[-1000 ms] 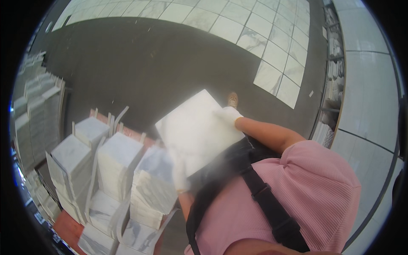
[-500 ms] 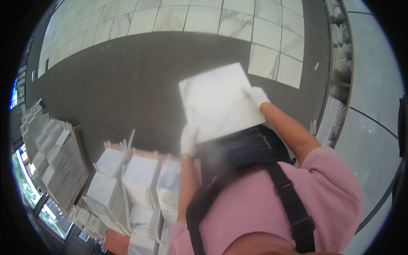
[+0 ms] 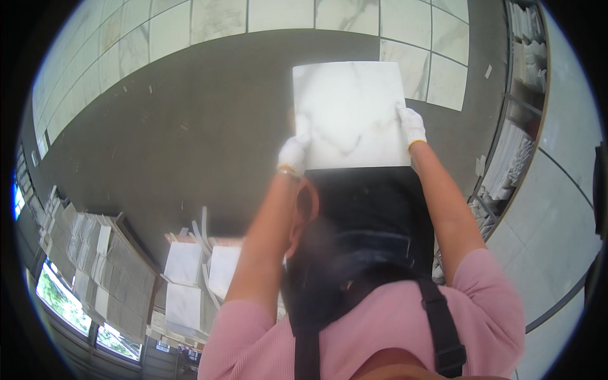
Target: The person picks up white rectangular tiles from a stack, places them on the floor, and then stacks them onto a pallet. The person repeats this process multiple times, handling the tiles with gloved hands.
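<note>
A square white marble tile (image 3: 351, 114) with faint grey veins is held out in front of me above the grey floor. My left hand (image 3: 294, 152), in a white knit glove, grips its left edge near the lower corner. On the opposite edge, my right hand (image 3: 411, 125), gloved the same way, is closed with the thumb on the tile's face. The fingers beneath the tile are hidden. A black apron (image 3: 367, 209) hangs below the tile's near edge.
Rows of similar tiles (image 3: 282, 15) lie on the grey floor (image 3: 190, 120) ahead, reaching down at the right. Stacked tiles (image 3: 183, 263) stand at the lower left, beside more slabs (image 3: 126, 272). Along the right runs a rack of upright pieces (image 3: 510, 149).
The marble tile has moved forward and slightly right, and has turned so its edges sit squarer to me. Both arms reach farther out. The stacks at the left show farther behind.
</note>
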Demonstrator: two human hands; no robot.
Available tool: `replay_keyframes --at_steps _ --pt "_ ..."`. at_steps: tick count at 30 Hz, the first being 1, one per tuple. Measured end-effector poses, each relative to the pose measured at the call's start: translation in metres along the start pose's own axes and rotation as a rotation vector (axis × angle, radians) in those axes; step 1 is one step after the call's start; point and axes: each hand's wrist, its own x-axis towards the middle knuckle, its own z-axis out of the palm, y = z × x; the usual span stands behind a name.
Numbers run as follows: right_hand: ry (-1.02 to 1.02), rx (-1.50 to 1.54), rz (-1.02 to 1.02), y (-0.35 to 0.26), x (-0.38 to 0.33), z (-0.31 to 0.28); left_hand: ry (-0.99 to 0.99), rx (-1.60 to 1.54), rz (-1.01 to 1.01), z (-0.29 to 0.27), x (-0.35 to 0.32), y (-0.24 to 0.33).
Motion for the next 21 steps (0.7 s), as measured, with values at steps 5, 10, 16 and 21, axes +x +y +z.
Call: replay_keyframes --at_steps 5,10,16,21 --pt "0.059 -0.715 -0.383 0.061 0.11 0.04 0.084 0.162 -0.103 0.023 0.137 0.011" --pt "0.039 -0.528 -0.289 0.117 0.23 0.078 0.1 0.045 -0.029 0.063 0.247 -0.001" --pt "0.021 -0.324 -0.168 0.166 0.352 0.096 0.223 0.211 0.082 0.109 0.348 -0.022" --pt "-0.023 -0.158 0.009 0.173 0.394 0.11 0.251 0.359 0.154 0.127 0.391 -0.021"
